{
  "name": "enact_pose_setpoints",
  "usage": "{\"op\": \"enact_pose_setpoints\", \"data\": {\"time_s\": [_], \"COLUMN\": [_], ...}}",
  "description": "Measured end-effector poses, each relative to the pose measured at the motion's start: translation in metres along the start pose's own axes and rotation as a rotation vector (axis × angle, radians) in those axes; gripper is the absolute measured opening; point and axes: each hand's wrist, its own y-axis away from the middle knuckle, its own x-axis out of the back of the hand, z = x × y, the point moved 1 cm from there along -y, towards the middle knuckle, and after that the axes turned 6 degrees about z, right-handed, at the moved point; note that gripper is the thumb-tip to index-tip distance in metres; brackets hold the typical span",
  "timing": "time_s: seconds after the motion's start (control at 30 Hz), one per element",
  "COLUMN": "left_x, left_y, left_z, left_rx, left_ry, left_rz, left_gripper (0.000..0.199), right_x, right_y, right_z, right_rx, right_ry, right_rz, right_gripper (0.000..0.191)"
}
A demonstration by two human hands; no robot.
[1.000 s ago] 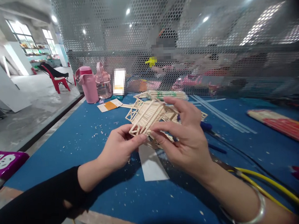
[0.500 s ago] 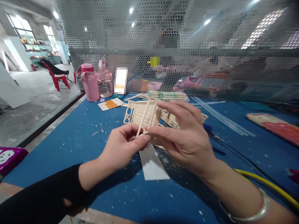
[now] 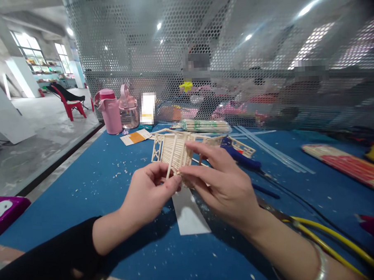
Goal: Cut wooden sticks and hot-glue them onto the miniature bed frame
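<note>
Stick model (image 3: 174,152), its lower end pinched between thumb and fingers of the left hand (image 3: 152,192); right hand (image 3: 225,181), fingers part-bent, pinching its right side (exact contact partly hidden). Open room extends leftward to the left edge of the blue table (image 3: 97,173); model raised above it, between and just beyond both hands

Matt bare wood makes the stick model (image 3: 174,151) in the left grip (image 3: 148,191); beneath, smooth paper (image 3: 192,218); beyond, glossy plastic wrap (image 3: 205,125).
</note>
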Motion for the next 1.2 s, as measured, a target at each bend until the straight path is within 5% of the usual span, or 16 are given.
{"op": "enact_pose_setpoints", "data": {"time_s": [0.2, 0.53, 1.07, 1.2], "left_x": [-0.0015, -0.0016, -0.0019, 0.0010], "left_y": [0.0012, 0.0011, 0.0000, -0.0016], "left_z": [0.0014, 0.0011, -0.0003, -0.0019], "left_rx": [-0.051, -0.021, -0.018, -0.028], "left_ry": [-0.053, -0.057, -0.028, -0.031], "left_rz": [0.047, 0.023, 0.002, 0.061], "left_gripper": [0.012, 0.013, 0.014, 0.023], "right_x": [-0.0065, -0.0003, -0.0028, 0.0008], "right_y": [0.0040, 0.0027, 0.0015, 0.0022], "right_z": [-0.0040, 0.0010, 0.0025, 0.0033], "right_rx": [-0.091, 0.029, 0.013, -0.090], "right_ry": [-0.023, 0.024, -0.006, 0.006], "right_rz": [0.036, -0.061, -0.075, 0.054], "right_gripper": [0.010, 0.019, 0.010, 0.010]}}
